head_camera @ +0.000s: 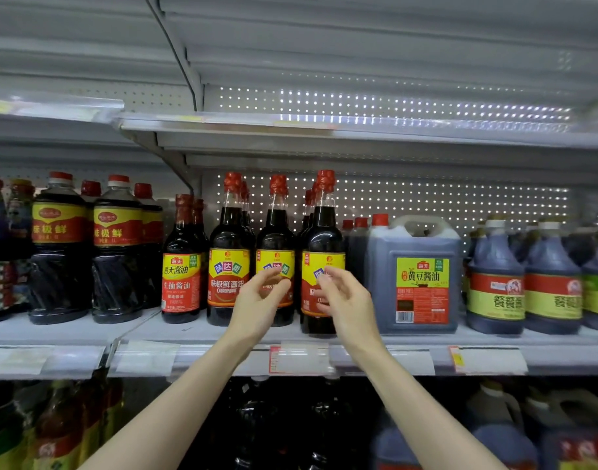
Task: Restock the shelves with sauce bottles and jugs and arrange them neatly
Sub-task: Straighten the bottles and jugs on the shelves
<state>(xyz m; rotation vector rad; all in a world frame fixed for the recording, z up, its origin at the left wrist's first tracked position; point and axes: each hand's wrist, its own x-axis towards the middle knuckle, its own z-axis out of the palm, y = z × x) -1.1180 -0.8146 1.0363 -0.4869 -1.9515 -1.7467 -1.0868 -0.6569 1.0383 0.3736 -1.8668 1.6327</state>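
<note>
**Left hand (263,296) and right hand (341,296) at sauce bottles**

Head view: the left hand hovers before the middle bottle (275,232), the right hand before the right bottle (323,232). Both bottles stand near the shelf's (189,330) front edge. Each hand's fingers are loosely curled and parted, gripping nothing. I cannot tell whether they touch. A jug (416,276) stands just right.

The person is working bare-armed: the slim left forearm (175,398) and right forearm (413,398) are showing uncovered from the view's lower edge to the wrists, and the left hand (256,296) and right hand (345,296) are bare too.
</note>
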